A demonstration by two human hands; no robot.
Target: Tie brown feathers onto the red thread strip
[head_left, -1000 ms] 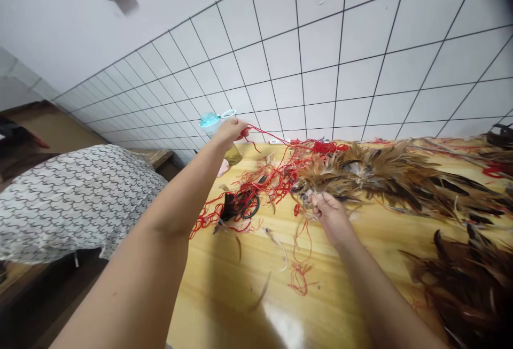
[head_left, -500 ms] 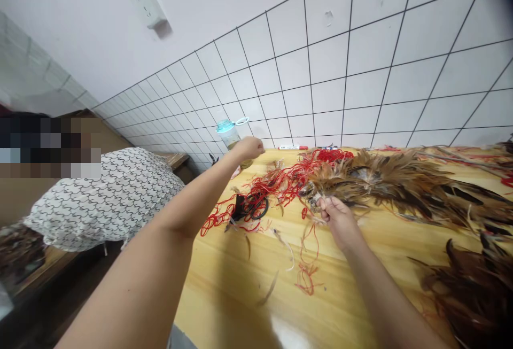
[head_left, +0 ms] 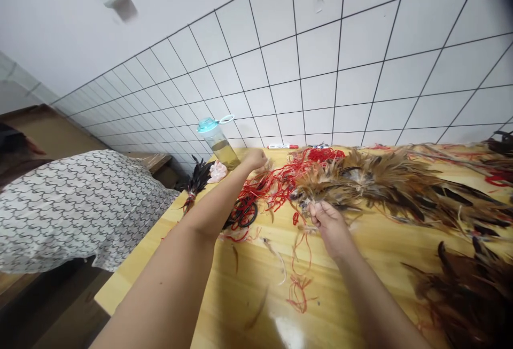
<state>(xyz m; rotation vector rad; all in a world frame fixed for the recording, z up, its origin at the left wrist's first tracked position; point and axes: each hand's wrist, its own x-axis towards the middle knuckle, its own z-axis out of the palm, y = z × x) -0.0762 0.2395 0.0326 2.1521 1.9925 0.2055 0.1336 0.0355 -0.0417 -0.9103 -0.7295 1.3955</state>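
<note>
My right hand (head_left: 328, 226) is closed in a pinch at the left, stem end of a long bundle of brown feathers (head_left: 385, 178) on the table. My left hand (head_left: 256, 159) is a closed fist at the far side of the table, just right of a bottle with a blue lid (head_left: 220, 146). Whatever the left fingers hold, if anything, is too small or hidden to make out. Between the hands lies a tangle of red string (head_left: 280, 183). Black-handled scissors (head_left: 248, 214) lie partly behind my left forearm.
Darker feathers (head_left: 468, 295) lie at the lower right, and a black feather bunch (head_left: 196, 180) near the left table edge. Crumpled tissue (head_left: 217, 171) sits by the bottle. A red-and-white marker (head_left: 282, 146) lies along the tiled wall. Another person in a patterned top (head_left: 80, 204) is at left.
My left hand has come down and right, from in front of the bottle to beside it. My right hand keeps its pinch. The view has shifted, showing more of the table's left edge.
</note>
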